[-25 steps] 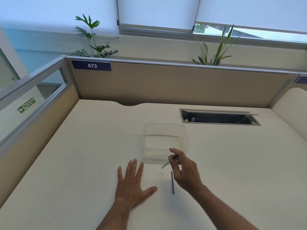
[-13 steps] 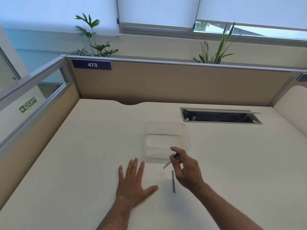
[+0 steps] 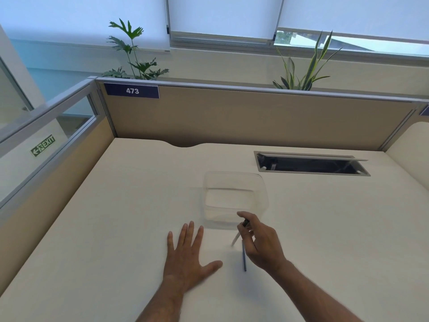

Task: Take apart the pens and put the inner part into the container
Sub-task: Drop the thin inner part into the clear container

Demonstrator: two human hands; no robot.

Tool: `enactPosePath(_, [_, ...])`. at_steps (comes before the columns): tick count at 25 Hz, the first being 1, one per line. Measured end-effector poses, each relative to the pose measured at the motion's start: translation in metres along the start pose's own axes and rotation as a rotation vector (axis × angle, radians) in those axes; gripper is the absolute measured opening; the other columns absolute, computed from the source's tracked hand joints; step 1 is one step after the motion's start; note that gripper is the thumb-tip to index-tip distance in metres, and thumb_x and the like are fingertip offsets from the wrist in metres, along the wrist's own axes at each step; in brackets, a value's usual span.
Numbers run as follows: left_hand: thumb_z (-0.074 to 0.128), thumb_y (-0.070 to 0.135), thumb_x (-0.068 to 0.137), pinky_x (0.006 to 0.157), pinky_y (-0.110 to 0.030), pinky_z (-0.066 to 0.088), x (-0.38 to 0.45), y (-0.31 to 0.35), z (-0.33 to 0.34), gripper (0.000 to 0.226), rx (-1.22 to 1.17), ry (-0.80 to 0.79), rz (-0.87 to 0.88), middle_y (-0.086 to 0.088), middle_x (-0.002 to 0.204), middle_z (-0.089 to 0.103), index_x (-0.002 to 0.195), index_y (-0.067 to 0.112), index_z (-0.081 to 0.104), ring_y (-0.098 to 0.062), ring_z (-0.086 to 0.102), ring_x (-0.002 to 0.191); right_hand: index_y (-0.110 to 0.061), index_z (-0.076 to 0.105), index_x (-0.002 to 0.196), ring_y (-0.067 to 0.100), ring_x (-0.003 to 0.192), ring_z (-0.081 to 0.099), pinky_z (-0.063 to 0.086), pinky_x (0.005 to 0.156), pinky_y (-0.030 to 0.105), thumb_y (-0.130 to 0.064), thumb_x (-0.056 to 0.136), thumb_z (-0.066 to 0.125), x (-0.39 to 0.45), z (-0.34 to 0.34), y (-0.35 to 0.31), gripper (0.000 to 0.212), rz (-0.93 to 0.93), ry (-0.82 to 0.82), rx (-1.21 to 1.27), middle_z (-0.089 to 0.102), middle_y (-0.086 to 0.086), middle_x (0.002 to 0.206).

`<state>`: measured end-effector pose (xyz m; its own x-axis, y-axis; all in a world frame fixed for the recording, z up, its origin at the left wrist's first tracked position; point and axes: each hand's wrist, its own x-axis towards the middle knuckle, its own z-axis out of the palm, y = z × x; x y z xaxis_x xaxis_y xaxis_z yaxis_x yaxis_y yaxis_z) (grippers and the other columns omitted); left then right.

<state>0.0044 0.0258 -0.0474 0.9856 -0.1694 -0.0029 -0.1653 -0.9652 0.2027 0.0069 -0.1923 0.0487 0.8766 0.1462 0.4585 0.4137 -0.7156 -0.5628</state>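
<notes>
1. At the lower centre of the frame, a person's right hand [image 3: 261, 246] pinched a slim pen [image 3: 239, 233] between thumb and fingertips, its dark end up by the fingers and its pale tip slanting down toward the cream desk [image 3: 116, 228].

2. The left hand [image 3: 188, 256] lay flat on the desk just left of it, palm down and fingers spread, gripping nothing.

3. A thin blue piece [image 3: 244, 259], which looked like a pen part, though whether barrel or refill could not be told, lay on the desk partly under the right hand, pointing toward the frame's bottom edge.

4. The clear plastic container [image 3: 262, 189] stood just above the hands, at mid-frame, and appeared empty; its transparent walls made small contents hard to rule out.

5. Judged from this, the task stood at an early stage: one pen seemed partly apart, and no inner part had visibly reached the container.

6. What remained, on that reading, was to free the inner part from the held pen and drop it over the container's near wall, a short reach up the frame.

7. Only this one held pen and the loose blue piece were visible; no others showed on the desk.

8. An open cable hatch [image 3: 311, 165] sat at the right of the frame, well apart from the work.
</notes>
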Motion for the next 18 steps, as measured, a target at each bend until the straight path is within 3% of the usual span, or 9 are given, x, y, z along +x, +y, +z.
enactPosePath(5, [0.028, 0.095, 0.070, 0.113, -0.063, 0.007, 0.001, 0.002, -0.003, 0.108, -0.024, -0.002, -0.011, -0.007, 0.161, 0.022, 0.150, 0.023, 0.030, -0.020, 0.008, 0.148, -0.029, 0.053, 0.120, 0.006, 0.066, 0.065, 0.057, 0.061, 0.030, -0.023, 0.090, 0.058, 0.008, -0.004, -0.003, 0.031, 0.026, 0.059, 0.045, 0.064, -0.016, 0.080])
enactPosePath(9, [0.028, 0.091, 0.069, 0.112, -0.054, -0.011, 0.011, 0.009, -0.011, 0.105, -0.029, -0.010, -0.079, -0.002, 0.164, 0.010, 0.152, 0.028, 0.018, -0.021, 0.001, 0.150, -0.031, 0.053, 0.120, 0.006, 0.066, 0.065, 0.058, 0.061, 0.031, -0.023, 0.089, 0.058, 0.010, -0.007, -0.005, 0.032, 0.019, 0.080, 0.067, 0.064, -0.015, 0.079])
enactPosePath(11, [0.040, 0.085, 0.068, 0.111, -0.052, 0.004, 0.017, 0.016, -0.014, 0.096, -0.120, 0.048, -0.072, -0.001, 0.154, 0.035, 0.144, 0.026, 0.037, -0.022, 0.024, 0.144, -0.030, 0.053, 0.120, 0.007, 0.065, 0.065, 0.058, 0.061, 0.032, -0.024, 0.090, 0.057, 0.012, -0.009, -0.006, 0.031, 0.012, 0.090, 0.077, 0.063, -0.015, 0.079])
enactPosePath(14, [0.056, 0.074, 0.065, 0.095, -0.043, 0.038, 0.026, 0.027, -0.009, 0.072, -0.306, 0.184, 0.008, 0.006, 0.120, 0.066, 0.119, 0.027, 0.063, -0.020, 0.058, 0.115, -0.027, 0.055, 0.120, 0.007, 0.065, 0.064, 0.059, 0.060, 0.033, -0.025, 0.090, 0.057, 0.015, -0.012, -0.007, 0.030, 0.006, 0.094, 0.090, 0.062, -0.014, 0.077])
enactPosePath(18, [0.071, 0.059, 0.072, 0.094, -0.036, 0.043, 0.035, 0.052, -0.024, 0.045, -0.547, 0.085, -0.059, 0.017, 0.107, 0.070, 0.109, 0.034, 0.068, -0.009, 0.060, 0.104, -0.024, 0.057, 0.119, 0.008, 0.066, 0.065, 0.059, 0.061, 0.030, -0.017, 0.089, 0.061, 0.018, -0.016, -0.011, 0.031, -0.011, 0.115, 0.108, 0.066, -0.008, 0.077])
